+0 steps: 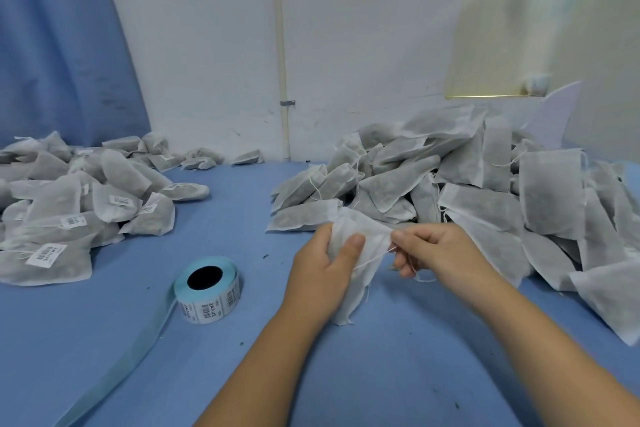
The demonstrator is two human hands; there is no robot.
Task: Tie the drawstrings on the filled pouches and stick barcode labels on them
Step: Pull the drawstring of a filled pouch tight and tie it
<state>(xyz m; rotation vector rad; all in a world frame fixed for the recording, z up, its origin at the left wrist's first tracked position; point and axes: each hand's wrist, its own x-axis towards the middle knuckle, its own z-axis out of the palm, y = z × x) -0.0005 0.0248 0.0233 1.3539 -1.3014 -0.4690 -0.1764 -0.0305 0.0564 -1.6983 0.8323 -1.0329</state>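
Note:
My left hand (323, 269) grips a white fabric pouch (356, 291) at mid-table, thumb pressed on its front. The pouch's lower corner hangs down to the blue cloth. My right hand (436, 251) pinches the pouch's thin white drawstring (372, 262), which runs taut from the pouch mouth to my fingers. A roll of barcode labels (207, 289) lies on the cloth left of my hands, its blue backing strip (114, 367) trailing toward the near left edge.
A heap of labelled pouches (69, 204) lies at the left. A larger heap of unlabelled pouches (485, 191) with loose strings fills the right side. A white wall and blue curtain (62, 45) stand behind the table. Bare blue cloth (381, 374) lies in front of me.

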